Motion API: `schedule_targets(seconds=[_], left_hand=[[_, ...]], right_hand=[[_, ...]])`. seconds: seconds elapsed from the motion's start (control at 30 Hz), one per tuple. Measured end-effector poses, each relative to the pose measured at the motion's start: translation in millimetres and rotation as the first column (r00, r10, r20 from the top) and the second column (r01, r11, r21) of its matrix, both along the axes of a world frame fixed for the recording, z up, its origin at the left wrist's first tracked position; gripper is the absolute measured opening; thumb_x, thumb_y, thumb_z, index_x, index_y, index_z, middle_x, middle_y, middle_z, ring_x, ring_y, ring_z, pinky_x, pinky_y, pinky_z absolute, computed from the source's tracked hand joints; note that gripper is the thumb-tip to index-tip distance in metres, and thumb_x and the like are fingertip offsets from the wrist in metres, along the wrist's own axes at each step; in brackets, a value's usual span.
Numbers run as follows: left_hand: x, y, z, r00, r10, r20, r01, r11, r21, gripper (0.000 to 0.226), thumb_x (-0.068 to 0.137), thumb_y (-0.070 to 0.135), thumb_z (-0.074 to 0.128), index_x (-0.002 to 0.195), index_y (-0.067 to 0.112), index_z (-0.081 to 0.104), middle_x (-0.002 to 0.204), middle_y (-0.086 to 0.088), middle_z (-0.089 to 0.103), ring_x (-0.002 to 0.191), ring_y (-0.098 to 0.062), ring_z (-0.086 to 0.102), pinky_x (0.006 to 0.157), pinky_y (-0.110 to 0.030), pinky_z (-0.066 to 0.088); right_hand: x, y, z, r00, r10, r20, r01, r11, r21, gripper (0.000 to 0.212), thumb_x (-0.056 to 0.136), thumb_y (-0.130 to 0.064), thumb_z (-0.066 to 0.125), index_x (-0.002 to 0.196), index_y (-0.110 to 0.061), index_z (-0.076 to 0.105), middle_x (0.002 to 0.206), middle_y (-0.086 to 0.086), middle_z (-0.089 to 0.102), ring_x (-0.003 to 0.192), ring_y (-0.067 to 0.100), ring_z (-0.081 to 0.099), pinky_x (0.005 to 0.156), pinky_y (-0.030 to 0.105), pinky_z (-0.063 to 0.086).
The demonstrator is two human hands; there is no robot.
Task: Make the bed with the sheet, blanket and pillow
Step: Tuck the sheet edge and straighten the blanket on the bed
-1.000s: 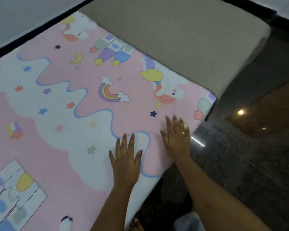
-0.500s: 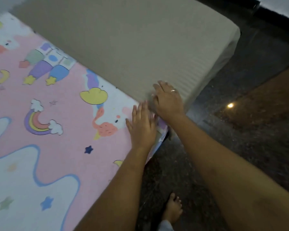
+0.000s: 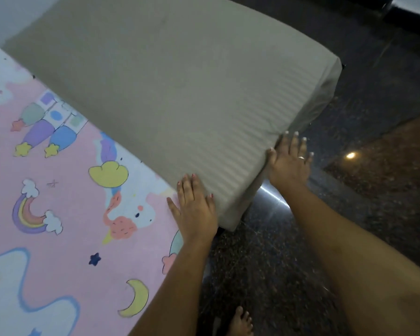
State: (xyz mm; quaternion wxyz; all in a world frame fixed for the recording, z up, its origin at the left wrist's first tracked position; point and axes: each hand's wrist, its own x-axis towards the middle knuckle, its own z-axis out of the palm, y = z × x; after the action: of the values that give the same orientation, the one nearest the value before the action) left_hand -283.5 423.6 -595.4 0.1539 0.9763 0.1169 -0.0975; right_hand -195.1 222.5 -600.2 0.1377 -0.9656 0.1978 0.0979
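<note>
Smooth the beige striped sheet (image 3: 180,81), stretched taut just right of the pink unicorn-print blanket (image 3: 66,238). With left hand (image 3: 195,214) flat at their border and right hand (image 3: 289,163) splayed on its side face, fingers straight, holding nothing, sweep creases evenly outward.

My right hand (image 3: 289,166) wears a thin pale ring (image 3: 301,158), and the nails (image 3: 193,175) of my left hand (image 3: 197,212) are painted pink.

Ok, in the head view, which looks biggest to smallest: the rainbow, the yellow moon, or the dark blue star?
1. pastel rainbow print with white clouds
2. yellow crescent moon print
3. dark blue star print
</note>
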Motion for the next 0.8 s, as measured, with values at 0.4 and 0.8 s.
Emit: schedule_targets(seconds=[0.4,0.8], left_hand=[[103.3,-49.7,-25.0,0.989,-0.011,0.148,0.009,1.000,0.015,0.061,0.093,0.045,0.021,0.146,0.018,0.034,0.151,-0.003,0.036,0.141,-0.023,0.028,0.112,-0.051,0.020],[175.2,-115.7,-3.7,0.989,-0.147,-0.014,0.147,0.989,-0.014,0.060,0.090,0.047,0.028,0.143,0.022,0.039,0.148,-0.007,0.040,0.138,-0.028,0.034,0.101,-0.062,0.029]], right_hand=[[109.0,18.0,-13.6,0.847,0.515,0.132,-0.504,0.857,-0.109,0.059,0.093,-0.056,0.023,0.147,-0.034,0.030,0.156,-0.003,0.028,0.145,0.024,0.021,0.116,0.044,0.009],[217.9,-120.4,-7.3,0.745,-0.639,0.190,0.471,0.706,0.528,0.058,0.101,-0.029,0.038,0.153,-0.016,0.015,0.158,0.009,0.017,0.144,0.029,0.019,0.115,0.037,0.013]])
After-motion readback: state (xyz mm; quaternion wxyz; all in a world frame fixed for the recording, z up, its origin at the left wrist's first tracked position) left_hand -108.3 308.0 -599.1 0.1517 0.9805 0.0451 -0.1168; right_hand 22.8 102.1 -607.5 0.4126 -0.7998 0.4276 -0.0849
